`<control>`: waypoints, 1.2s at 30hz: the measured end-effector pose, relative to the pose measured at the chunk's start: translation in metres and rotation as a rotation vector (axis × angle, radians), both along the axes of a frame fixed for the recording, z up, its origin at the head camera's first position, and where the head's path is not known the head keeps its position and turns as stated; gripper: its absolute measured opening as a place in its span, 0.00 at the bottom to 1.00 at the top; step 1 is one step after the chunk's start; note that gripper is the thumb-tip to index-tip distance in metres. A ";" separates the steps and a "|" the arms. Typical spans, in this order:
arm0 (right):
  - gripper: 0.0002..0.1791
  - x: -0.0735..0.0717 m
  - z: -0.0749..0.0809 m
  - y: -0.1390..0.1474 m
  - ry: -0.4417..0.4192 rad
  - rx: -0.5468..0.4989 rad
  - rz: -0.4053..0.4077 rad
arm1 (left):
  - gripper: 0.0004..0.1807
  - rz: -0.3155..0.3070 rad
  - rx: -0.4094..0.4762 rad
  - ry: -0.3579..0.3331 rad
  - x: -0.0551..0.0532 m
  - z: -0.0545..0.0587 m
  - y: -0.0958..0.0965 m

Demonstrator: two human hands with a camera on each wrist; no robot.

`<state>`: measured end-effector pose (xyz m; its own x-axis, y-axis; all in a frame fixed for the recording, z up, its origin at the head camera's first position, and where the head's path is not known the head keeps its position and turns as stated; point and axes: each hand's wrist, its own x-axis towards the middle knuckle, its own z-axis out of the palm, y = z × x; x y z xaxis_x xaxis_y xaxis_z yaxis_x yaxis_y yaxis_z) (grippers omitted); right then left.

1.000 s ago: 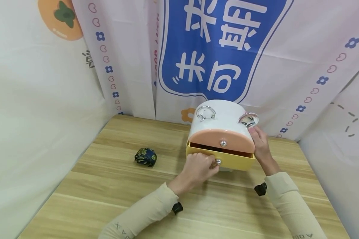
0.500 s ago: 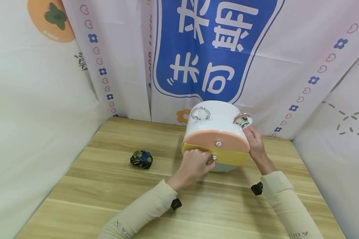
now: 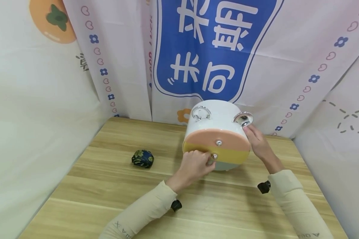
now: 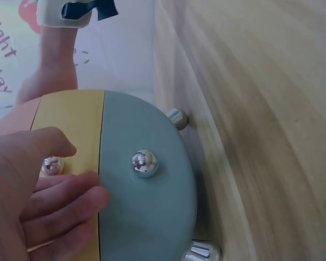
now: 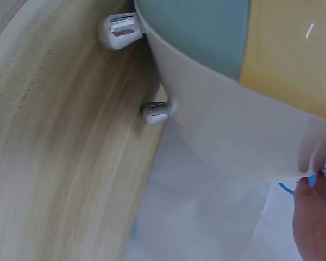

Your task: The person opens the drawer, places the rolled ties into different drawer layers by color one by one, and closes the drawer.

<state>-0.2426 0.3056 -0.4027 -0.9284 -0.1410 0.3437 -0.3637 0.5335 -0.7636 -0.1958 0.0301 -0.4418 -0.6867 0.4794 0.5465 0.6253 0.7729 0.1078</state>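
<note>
A small rounded drawer cabinet point(image 3: 219, 116) with a white shell stands at the back of the table. Its front has a coral drawer point(image 3: 203, 137), a yellow drawer point(image 3: 236, 155) and a grey-green drawer point(image 4: 146, 217), each flush with the shell. My left hand point(image 3: 195, 166) is at the yellow drawer's front, thumb and loosely bent fingers on either side of its silver knob point(image 4: 52, 165), without a pinch on it. My right hand point(image 3: 260, 144) touches the shell's right side, below a silver ring point(image 3: 243, 119); its fingertips show at the shell in the right wrist view.
A dark blue bundle with a yellow floral pattern point(image 3: 143, 158) lies on the wooden table point(image 3: 107, 186), left of the cabinet. Silver feet point(image 5: 119, 31) lift the cabinet off the tabletop. Printed cloth point(image 3: 128, 66) hangs behind and along both sides.
The yellow drawer, partly out a second ago, has slid in flush under the left hand's push. The left fingers have loosened about the knob. The right forearm has shifted slightly outward.
</note>
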 end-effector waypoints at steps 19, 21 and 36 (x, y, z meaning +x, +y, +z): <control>0.28 0.017 0.005 -0.010 0.056 0.084 -0.019 | 0.27 0.104 -0.094 -0.282 0.006 -0.031 0.003; 0.27 0.017 0.001 -0.010 0.083 0.091 -0.038 | 0.27 0.110 -0.093 -0.290 0.006 -0.031 0.004; 0.25 0.019 -0.008 -0.018 0.149 0.052 -0.051 | 0.27 0.109 -0.059 -0.346 -0.002 -0.046 0.007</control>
<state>-0.2235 0.2873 -0.4106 -0.8741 -0.1159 0.4718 -0.4424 0.5913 -0.6743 -0.1976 0.0369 -0.4877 -0.8746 0.4175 0.2465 0.4737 0.8440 0.2515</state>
